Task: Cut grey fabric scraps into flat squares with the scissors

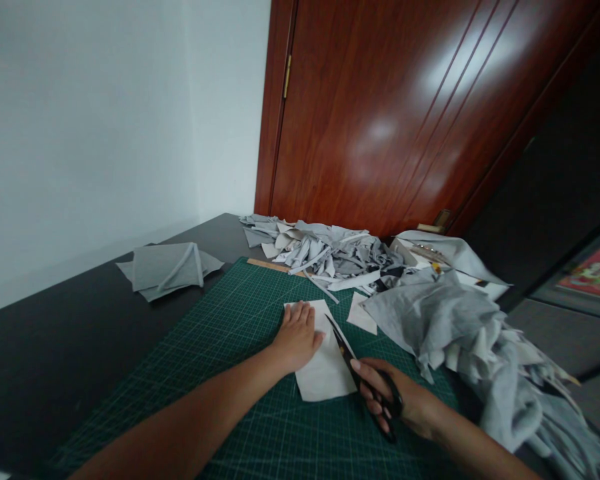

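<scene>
A piece of white fabric (pixel 325 377) lies flat on the green cutting mat (pixel 220 327). My left hand (pixel 297 335) rests palm down on its upper left part, fingers stretched out. In my right hand (pixel 380 390) is a pair of black scissors (pixel 345 347), with fingers through the handles. The blades point up and left over the fabric's right side and look nearly closed. I cannot tell whether they touch the cloth. A smaller white scrap (pixel 362 315) lies just right of the fabric's top.
Heaped grey and white fabric strips (pixel 325 250) lie at the back, beside a wooden ruler (pixel 270 265). Large grey cloth (pixel 445 317) spreads at right near a white box (pixel 410 253). Folded grey pieces (pixel 167 270) sit on the black table (pixel 40 353). A wooden door (pixel 360 120) stands behind.
</scene>
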Demonstrator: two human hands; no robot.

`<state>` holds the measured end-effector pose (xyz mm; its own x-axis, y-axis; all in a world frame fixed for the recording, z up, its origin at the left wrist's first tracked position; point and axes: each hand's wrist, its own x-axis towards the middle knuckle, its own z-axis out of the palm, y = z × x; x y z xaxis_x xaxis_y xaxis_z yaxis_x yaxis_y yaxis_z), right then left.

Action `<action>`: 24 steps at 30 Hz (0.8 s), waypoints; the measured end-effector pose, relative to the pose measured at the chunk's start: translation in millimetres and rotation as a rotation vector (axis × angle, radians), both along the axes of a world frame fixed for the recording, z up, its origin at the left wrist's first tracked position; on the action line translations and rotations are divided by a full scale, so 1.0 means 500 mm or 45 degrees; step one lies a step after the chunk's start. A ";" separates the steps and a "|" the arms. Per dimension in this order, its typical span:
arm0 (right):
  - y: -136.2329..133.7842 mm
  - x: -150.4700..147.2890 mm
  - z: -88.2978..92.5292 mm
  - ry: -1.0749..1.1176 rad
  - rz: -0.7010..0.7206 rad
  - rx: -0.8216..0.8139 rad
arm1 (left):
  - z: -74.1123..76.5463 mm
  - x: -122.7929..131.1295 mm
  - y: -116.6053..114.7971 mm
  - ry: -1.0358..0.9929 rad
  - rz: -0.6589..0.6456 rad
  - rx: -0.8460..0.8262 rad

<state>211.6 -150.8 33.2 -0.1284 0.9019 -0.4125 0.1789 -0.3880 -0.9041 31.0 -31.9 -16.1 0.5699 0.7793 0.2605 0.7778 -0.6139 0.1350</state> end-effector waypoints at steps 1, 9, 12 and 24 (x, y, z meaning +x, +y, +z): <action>0.001 0.006 0.000 0.019 0.010 -0.004 | 0.006 -0.002 -0.004 -0.030 -0.029 0.024; 0.010 0.052 -0.002 0.156 0.129 -0.040 | 0.026 0.007 -0.061 -0.136 -0.697 -0.008; 0.016 0.061 0.002 0.140 0.145 -0.045 | 0.020 0.011 -0.060 -0.179 -0.817 -0.032; 0.006 0.067 -0.004 0.142 0.154 -0.075 | 0.037 -0.028 0.005 -0.118 -0.478 0.044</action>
